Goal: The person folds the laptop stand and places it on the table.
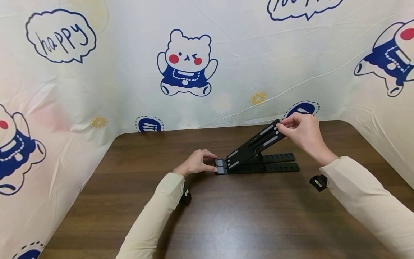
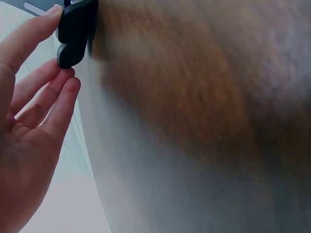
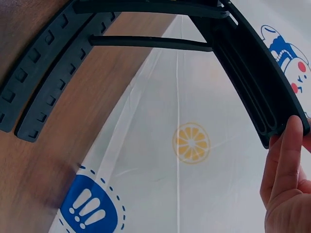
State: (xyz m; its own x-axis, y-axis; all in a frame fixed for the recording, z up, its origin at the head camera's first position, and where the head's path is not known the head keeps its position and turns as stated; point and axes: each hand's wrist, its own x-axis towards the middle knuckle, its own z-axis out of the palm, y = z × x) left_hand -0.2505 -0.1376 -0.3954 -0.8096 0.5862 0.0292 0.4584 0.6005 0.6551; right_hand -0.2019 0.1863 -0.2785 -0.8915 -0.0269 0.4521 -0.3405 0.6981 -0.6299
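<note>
A black folding laptop stand (image 1: 255, 145) is on the wooden table, its two notched base rails (image 1: 279, 167) lying flat and its upper arms tilted up to the right. My left hand (image 1: 196, 162) holds the hinge end with thumb and fingers on either side. In the left wrist view, the thumb and fingertips of that hand (image 2: 36, 111) meet the dark rounded end. At the raised tip of the arms, my right hand (image 1: 304, 133) pinches the stand. The right wrist view shows the underside of the raised arm (image 3: 248, 82) and support struts (image 3: 153, 42) linking it to the rails.
Behind the table (image 1: 226, 216) hangs a pale curtain (image 1: 129, 72) printed with bears, orange slices and words, reaching round both sides. The stand is near the table's back edge. Black wrist straps with small devices (image 1: 318, 182) are worn at both cuffs.
</note>
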